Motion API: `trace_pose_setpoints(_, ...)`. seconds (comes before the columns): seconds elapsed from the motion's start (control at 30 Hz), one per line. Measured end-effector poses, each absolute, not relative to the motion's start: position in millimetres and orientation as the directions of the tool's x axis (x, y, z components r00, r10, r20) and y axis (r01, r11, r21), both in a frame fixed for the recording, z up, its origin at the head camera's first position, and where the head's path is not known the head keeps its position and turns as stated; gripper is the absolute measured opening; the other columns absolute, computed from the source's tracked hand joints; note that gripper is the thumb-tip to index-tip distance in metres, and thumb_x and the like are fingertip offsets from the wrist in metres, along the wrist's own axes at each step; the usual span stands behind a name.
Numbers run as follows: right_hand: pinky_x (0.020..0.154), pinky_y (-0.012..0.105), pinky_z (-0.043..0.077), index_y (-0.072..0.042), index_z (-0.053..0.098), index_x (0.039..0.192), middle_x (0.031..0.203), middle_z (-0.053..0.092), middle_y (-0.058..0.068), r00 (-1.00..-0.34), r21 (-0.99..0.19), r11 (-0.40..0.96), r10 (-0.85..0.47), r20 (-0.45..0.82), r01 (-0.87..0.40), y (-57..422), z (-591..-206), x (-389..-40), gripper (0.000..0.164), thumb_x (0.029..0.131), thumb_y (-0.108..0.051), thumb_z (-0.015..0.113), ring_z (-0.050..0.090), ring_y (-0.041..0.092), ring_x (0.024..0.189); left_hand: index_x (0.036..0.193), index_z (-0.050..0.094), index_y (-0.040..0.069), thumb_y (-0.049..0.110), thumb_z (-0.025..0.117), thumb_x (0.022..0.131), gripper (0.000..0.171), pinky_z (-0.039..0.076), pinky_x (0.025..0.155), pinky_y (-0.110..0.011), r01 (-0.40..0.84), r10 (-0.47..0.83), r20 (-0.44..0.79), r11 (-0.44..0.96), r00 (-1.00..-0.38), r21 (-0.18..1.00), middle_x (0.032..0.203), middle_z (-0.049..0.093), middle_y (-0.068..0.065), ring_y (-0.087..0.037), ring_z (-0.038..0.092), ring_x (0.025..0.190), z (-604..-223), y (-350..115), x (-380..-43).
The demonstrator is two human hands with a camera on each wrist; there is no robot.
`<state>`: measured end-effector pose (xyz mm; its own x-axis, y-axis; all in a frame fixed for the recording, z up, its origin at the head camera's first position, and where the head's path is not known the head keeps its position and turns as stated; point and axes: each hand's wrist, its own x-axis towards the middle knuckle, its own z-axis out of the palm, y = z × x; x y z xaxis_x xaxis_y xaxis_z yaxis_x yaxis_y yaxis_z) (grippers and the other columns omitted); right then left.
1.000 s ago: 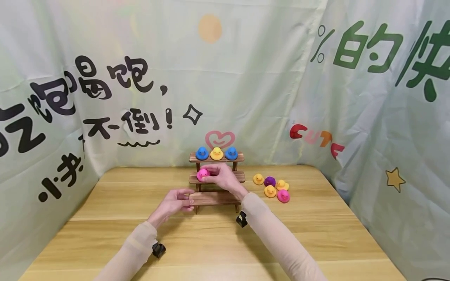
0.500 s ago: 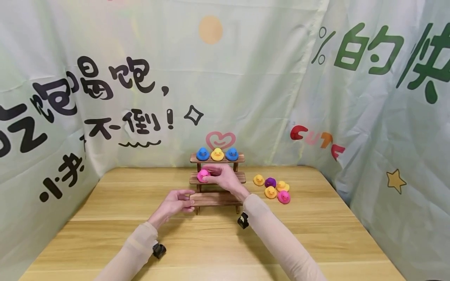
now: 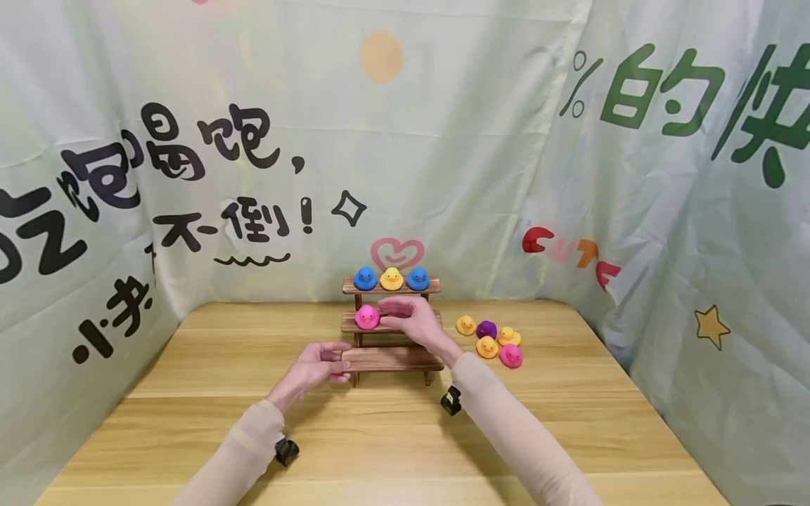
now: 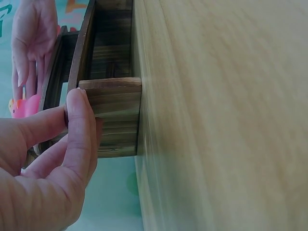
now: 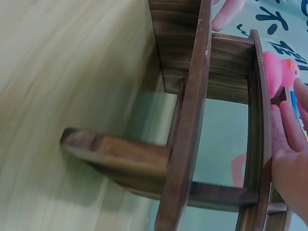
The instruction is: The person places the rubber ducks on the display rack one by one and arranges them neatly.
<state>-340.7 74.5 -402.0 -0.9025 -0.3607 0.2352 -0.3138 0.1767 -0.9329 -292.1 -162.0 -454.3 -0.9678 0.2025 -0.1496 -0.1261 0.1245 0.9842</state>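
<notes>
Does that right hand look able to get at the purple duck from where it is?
Probably yes: the right hand seems to hold nothing, and the purple duck sits on the table to its right, uncovered from above. Yellow ducks crowd it, though, so grasping may need care.

Losing a stretch of the middle shelf (image 3: 350, 325) behind the right hand (image 3: 414, 323) in the head view, and can't call touch or gap between thumb and pink duck (image 3: 367, 317). In the loose cluster, can't tell one yellow duck (image 3: 506, 334) from two overlapping. Can't read the black wrist devices (image 3: 287, 452), too small. Over to the left wrist, getting only part of that pink duck past the wooden stand (image 4: 115, 120), with the left hand (image 4: 50, 185) sliced by the edge; on the right wrist, catching just a fingertip of it.
</notes>
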Motion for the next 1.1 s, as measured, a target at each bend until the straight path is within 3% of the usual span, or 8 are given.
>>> trace_pose_setpoints(0.23,0.080,0.023,0.061,0.000,0.069,0.115,0.113,0.070,0.021,-0.891,-0.914,0.186,-0.360,0.277,-0.360,90,-405,-340,0.027,0.088,-0.004,0.072,0.070,0.014,0.095,0.135,0.052,-0.008,-0.010,0.062,0.090,0.046,0.065,0.073,-0.030,-0.135,0.195,-0.158,0.122,-0.968,0.983,0.109,0.052,-0.021,-0.018,0.068,0.072,-454,-162,-293)
trace_pose_setpoints(0.5,0.080,0.024,0.061,-0.002,0.069,0.113,0.109,0.071,0.020,-0.885,-0.911,0.150,-0.342,0.316,-0.383,114,-406,-334,0.024,0.090,-0.008,0.071,0.069,0.033,0.097,0.135,0.051,-0.008,-0.009,0.063,0.089,0.047,0.065,0.075,-0.033,-0.132,0.202,-0.156,0.127,-0.967,0.983,0.108,0.053,-0.021,-0.019,0.068,0.072,-451,-162,-293)
trace_pose_setpoints(0.7,0.083,0.031,0.063,0.000,0.068,0.114,0.112,0.067,0.027,-0.899,-0.922,0.137,-0.311,0.308,-0.363,136,-406,-333,0.027,0.090,-0.013,0.071,0.070,0.024,0.092,0.135,0.051,-0.008,-0.008,0.063,0.090,0.047,0.065,0.075,-0.033,-0.132,0.200,-0.157,0.133,-0.967,0.982,0.108,0.053,-0.021,-0.019,0.068,0.072,-450,-162,-293)
trace_pose_setpoints(0.93,0.079,0.034,0.062,0.005,0.067,0.116,0.109,0.071,0.020,-0.922,-0.925,0.165,-0.251,0.296,-0.342,162,-407,-334,0.032,0.091,-0.014,0.071,0.069,0.014,0.086,0.135,0.051,-0.009,-0.010,0.062,0.090,0.046,0.065,0.072,-0.029,-0.128,0.199,-0.150,0.122,-0.968,0.984,0.106,0.053,-0.020,-0.019,0.068,0.072,-453,-162,-293)
trace_pose_setpoints(1.1,0.070,0.030,0.060,0.003,0.068,0.114,0.103,0.073,0.012,-0.927,-0.919,0.191,-0.224,0.300,-0.344,181,-413,-338,0.030,0.090,-0.015,0.073,0.067,0.025,0.088,0.135,0.051,-0.010,-0.012,0.061,0.089,0.047,0.065,0.070,-0.027,-0.120,0.197,-0.142,0.117,-0.970,0.986,0.103,0.052,-0.019,-0.019,0.068,0.071,-455,-160,-293)
